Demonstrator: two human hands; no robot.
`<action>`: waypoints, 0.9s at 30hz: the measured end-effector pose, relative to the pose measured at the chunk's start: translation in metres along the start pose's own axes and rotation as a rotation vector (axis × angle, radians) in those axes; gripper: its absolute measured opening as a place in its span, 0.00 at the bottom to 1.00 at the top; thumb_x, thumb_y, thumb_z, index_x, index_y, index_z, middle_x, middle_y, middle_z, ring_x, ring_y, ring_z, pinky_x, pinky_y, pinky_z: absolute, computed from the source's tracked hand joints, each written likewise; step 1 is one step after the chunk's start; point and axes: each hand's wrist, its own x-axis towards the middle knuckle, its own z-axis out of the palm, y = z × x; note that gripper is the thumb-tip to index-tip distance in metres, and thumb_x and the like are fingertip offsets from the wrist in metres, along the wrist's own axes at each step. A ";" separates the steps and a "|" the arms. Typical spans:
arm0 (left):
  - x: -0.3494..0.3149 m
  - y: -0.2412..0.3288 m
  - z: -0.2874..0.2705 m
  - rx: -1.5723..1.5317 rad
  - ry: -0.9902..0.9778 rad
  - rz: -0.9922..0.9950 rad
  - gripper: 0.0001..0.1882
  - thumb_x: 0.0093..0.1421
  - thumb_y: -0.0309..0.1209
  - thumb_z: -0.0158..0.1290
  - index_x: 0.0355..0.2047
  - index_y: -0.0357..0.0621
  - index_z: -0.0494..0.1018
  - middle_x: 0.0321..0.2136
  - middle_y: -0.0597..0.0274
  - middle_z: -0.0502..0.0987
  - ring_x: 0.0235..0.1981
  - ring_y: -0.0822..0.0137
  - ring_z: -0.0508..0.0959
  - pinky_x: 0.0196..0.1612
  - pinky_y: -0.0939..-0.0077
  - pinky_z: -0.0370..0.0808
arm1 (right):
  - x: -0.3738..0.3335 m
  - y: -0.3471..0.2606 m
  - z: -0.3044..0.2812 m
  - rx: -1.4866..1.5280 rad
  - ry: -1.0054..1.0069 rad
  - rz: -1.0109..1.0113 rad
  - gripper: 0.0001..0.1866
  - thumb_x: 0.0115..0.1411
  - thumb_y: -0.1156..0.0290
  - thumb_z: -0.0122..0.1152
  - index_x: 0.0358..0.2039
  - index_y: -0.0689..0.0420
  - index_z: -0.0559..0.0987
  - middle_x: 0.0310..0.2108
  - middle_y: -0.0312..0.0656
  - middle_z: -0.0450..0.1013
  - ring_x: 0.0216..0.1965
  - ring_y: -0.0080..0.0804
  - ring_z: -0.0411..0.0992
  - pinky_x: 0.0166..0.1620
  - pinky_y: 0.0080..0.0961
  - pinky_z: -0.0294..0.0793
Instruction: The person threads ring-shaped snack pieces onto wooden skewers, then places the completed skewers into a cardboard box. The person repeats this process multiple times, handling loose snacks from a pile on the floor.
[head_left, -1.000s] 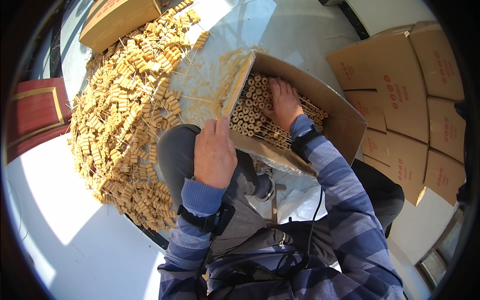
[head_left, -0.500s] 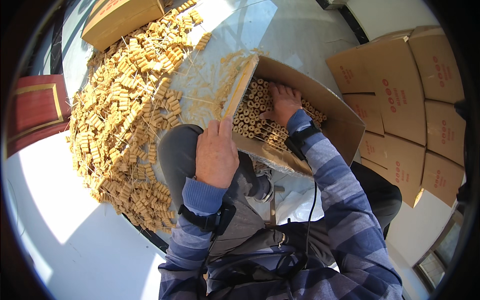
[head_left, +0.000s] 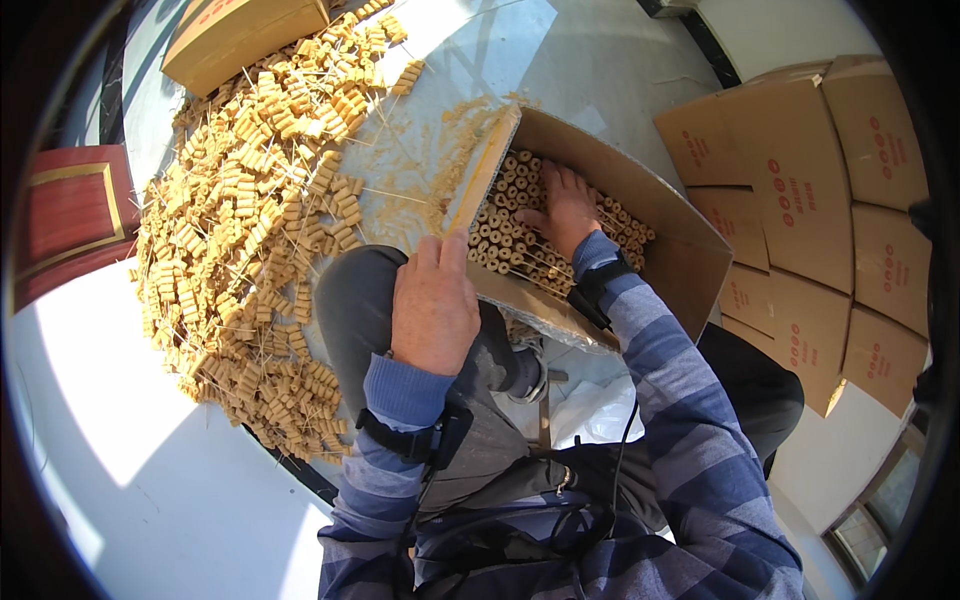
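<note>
Before me an open cardboard box stands tilted between my knees. Tightly packed inside lie tan, ridged rolls on thin sticks, mostly with their round, holed ends facing up. My right hand rests on these rolls, palm down, fingers and thumb spread, holding none of them. At the box's near left corner, my left hand has its fingers curled over the rim, gripping it. The fingertips of that hand are partly hidden.
A big loose heap of the same skewered rolls covers the floor on the left. Behind it is another carton. Stacked cartons line the right wall. Crumbs lie beside the box; a white plastic bag sits under my legs.
My right hand has shifted slightly on the packed rolls, its thumb moving up and a little left. My left hand stays on the box rim.
</note>
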 end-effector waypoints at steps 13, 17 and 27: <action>-0.001 -0.004 0.002 0.031 -0.028 0.001 0.26 0.56 0.21 0.52 0.57 0.37 0.66 0.39 0.48 0.70 0.41 0.46 0.74 0.46 0.54 0.71 | -0.035 0.025 -0.055 0.657 -0.215 0.414 0.37 0.62 0.68 0.64 0.66 0.66 0.59 0.46 0.55 0.75 0.43 0.45 0.78 0.45 0.34 0.81; -0.001 -0.002 0.002 0.033 -0.019 0.014 0.26 0.56 0.21 0.52 0.57 0.36 0.66 0.39 0.47 0.70 0.40 0.46 0.74 0.45 0.54 0.71 | -0.030 0.033 -0.029 1.119 -0.246 0.517 0.37 0.64 0.74 0.57 0.69 0.68 0.51 0.44 0.53 0.75 0.41 0.40 0.78 0.45 0.33 0.83; 0.000 -0.001 0.003 0.044 -0.022 0.016 0.25 0.56 0.21 0.52 0.56 0.36 0.66 0.39 0.46 0.70 0.41 0.45 0.73 0.45 0.53 0.71 | -0.007 0.027 0.012 0.844 -0.142 0.285 0.37 0.62 0.72 0.57 0.68 0.68 0.54 0.42 0.55 0.77 0.41 0.41 0.77 0.45 0.32 0.78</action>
